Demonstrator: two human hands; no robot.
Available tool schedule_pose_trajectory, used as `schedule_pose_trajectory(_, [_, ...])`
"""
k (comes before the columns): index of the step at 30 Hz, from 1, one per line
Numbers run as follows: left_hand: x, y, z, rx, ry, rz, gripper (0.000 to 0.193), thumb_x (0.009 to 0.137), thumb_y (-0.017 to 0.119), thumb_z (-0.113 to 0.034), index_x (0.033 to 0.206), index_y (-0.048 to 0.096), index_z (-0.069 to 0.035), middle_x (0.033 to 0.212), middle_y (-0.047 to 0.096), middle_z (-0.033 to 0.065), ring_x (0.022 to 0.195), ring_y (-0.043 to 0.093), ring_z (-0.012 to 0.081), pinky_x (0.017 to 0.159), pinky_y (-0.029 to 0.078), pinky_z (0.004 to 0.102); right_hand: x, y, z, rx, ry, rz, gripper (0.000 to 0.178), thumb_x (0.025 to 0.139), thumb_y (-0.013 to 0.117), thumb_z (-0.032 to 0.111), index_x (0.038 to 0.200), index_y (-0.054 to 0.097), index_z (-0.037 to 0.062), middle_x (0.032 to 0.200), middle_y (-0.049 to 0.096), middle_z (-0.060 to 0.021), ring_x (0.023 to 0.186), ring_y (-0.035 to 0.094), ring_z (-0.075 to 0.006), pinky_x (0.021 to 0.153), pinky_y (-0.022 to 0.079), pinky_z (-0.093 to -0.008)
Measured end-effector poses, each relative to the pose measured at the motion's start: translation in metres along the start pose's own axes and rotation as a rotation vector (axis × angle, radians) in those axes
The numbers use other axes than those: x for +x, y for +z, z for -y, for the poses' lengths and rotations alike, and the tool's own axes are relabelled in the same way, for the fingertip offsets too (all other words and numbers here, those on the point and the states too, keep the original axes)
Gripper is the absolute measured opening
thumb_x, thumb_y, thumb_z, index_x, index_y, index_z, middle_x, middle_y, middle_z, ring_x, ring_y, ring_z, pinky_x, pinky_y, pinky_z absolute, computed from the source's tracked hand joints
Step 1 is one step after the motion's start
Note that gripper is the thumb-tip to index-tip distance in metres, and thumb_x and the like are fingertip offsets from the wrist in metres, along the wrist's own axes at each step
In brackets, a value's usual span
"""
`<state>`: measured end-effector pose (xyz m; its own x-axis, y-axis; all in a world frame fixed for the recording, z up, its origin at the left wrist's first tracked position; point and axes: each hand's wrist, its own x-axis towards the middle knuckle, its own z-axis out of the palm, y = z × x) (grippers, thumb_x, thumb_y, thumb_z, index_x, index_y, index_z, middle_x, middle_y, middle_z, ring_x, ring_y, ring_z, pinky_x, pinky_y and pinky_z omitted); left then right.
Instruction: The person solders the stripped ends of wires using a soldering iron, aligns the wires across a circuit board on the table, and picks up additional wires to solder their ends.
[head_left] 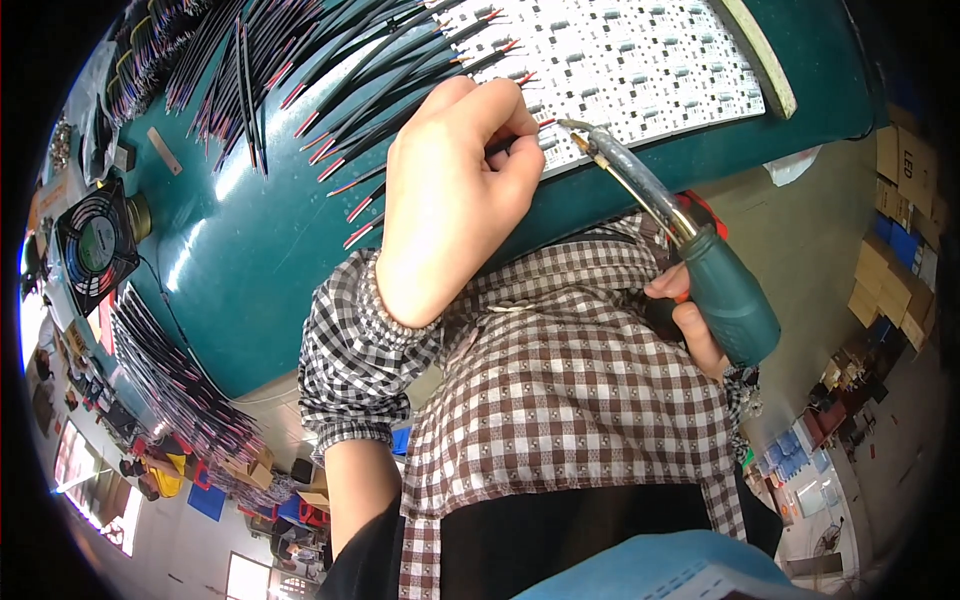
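The left hand (pixel 450 190) is over the near edge of the green table (pixel 260 310), with its thumb and index finger closed together, pinching a thin red-and-black cable (pixel 545 123). The cable's bare-looking end pokes out to the right of the fingertips, above the near left corner of the white circuit-board panel (pixel 650 70). The right hand (pixel 702 338) is off the table, just beyond its near edge, and its fingers are bent around the dark green handle of a soldering gun (pixel 730 290); the handle hides part of them. The gun's metal barrel slants up and left across the table's near edge, and its tip sits just beside the cable end; whether the 2 touch, I cannot tell.

The panel lies along the near edge, toward the table's right end, and carries many small components in rows. A pale curved strip (pixel 768 60) runs along the panel's right side. Left of the panel, black cables (pixel 410 75) with red and black ends are fanned out, and more lie in a pile (pixel 215 60) toward the far left. At the table's left edge stands a black cooling fan (pixel 98 243).
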<state>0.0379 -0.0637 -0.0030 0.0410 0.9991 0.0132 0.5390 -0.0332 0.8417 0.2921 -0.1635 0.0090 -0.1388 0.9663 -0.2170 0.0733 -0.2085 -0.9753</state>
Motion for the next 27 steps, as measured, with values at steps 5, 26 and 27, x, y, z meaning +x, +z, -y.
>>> schedule_pose_trajectory(5, [-0.001,0.000,0.000,0.004,-0.013,-0.002,0.007,0.070,0.064,-0.003,0.073,0.058,-0.005,0.067,0.050,0.0078,0.058,0.052,0.0252,0.054,0.042,0.0369,0.000,-0.002,0.001,-0.117,0.018,0.016,0.048,0.076,0.079,0.005,0.116,0.054,-0.0084,0.089,0.069,-0.0122,0.085,0.067,-0.0202,0.080,0.056,-0.0343])
schedule_pose_trajectory(26, [-0.006,0.005,-0.004,0.005,-0.006,-0.037,0.008,0.072,0.065,-0.002,0.075,0.058,-0.005,0.070,0.052,0.0080,0.057,0.053,0.0240,0.053,0.044,0.0354,-0.005,-0.009,-0.007,0.027,-0.123,0.146,0.039,0.093,0.055,0.019,0.118,0.050,-0.0105,0.109,0.055,-0.0223,0.104,0.057,-0.0292,0.084,0.056,-0.0391])
schedule_pose_trajectory(27, [-0.009,0.007,-0.003,-0.028,-0.023,-0.074,0.009,0.072,0.065,-0.002,0.075,0.058,-0.005,0.071,0.052,0.0078,0.056,0.053,0.0228,0.052,0.044,0.0344,-0.003,-0.013,-0.005,0.028,-0.120,0.149,0.039,0.093,0.055,0.019,0.118,0.050,-0.0105,0.109,0.055,-0.0223,0.104,0.057,-0.0292,0.084,0.056,-0.0391])
